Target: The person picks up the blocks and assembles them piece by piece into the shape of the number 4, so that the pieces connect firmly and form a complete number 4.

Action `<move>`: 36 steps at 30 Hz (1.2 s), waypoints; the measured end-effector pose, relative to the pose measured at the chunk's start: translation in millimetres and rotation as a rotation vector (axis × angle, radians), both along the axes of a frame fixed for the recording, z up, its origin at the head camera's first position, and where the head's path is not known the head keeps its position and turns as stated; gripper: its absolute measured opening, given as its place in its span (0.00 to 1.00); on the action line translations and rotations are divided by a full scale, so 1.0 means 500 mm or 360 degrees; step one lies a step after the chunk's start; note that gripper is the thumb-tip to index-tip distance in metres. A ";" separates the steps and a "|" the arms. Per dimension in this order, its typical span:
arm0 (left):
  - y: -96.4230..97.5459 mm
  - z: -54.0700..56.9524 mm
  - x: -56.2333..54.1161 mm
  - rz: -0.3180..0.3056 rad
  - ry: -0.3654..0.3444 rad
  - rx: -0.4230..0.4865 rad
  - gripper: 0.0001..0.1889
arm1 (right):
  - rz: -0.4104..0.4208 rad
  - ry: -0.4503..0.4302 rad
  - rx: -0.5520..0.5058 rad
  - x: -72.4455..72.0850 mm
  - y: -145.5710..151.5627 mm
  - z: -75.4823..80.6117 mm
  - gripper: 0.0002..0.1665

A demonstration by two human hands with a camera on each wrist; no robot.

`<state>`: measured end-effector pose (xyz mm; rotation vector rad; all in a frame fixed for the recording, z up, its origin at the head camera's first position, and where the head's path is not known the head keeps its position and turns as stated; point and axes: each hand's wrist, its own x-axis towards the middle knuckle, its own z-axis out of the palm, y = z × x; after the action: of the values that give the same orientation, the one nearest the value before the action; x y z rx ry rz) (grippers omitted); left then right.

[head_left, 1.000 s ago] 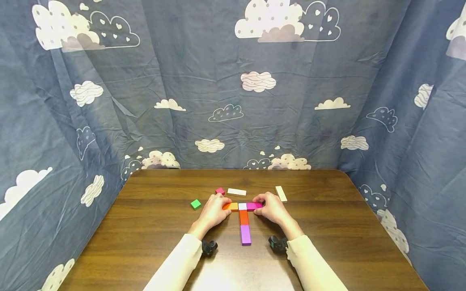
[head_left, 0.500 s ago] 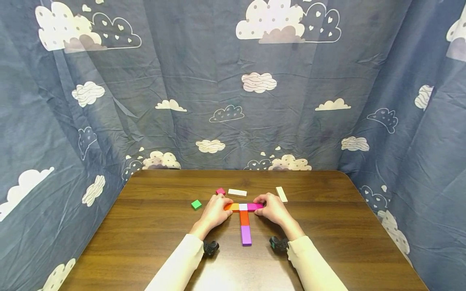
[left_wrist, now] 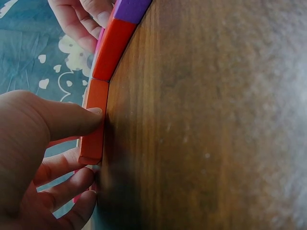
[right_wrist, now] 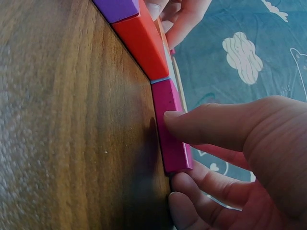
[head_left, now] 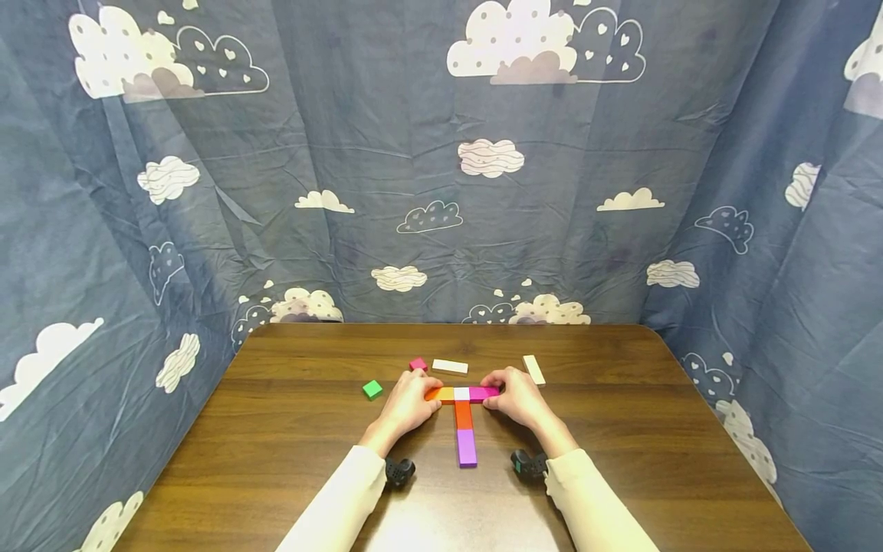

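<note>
Blue cloud-print cloth hangs behind and beside the brown wooden surface (head_left: pixel 310 460) I am working over. On it lies a T of flat blocks. I count four in the crossbar: an orange block (head_left: pixel 434 394), a yellow block (head_left: pixel 446 393), a white block (head_left: pixel 461 393) and a magenta block (head_left: pixel 482 392). The stem has two: a red block (head_left: pixel 463 415) and a purple block (head_left: pixel 466 447) nearest me. My left hand (head_left: pixel 407 402) pinches the orange end, thumb on its near edge in the left wrist view. My right hand (head_left: pixel 518 397) pinches the magenta end the same way, so each grip is clamped on its end of the bar. Loose pieces beyond: one green cube (head_left: pixel 372 389), one small pink cube (head_left: pixel 417 364), and two cream bars (head_left: pixel 450 366), the second (head_left: pixel 533 369) lying near my right hand.
</note>
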<state>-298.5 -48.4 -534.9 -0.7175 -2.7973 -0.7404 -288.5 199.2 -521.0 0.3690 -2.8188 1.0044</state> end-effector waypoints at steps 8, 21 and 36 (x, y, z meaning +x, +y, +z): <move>0.001 0.001 -0.001 0.0006 0.0002 -0.0004 0.16 | -0.0022 0.0001 0.0016 0.000 0.000 0.001 0.17; -0.002 -0.002 0.002 0.0001 -0.0018 0.0042 0.18 | -0.0013 0.0000 0.0013 0.004 0.003 -0.001 0.18; -0.038 0.024 0.029 -0.0034 0.0033 0.0072 0.25 | 0.0025 0.0060 -0.0003 -0.012 0.011 0.050 0.16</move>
<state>-283.8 -67.4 -522.7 -0.7438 -2.7492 -0.7930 -294.5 204.7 -496.2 0.4064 -2.7856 0.9920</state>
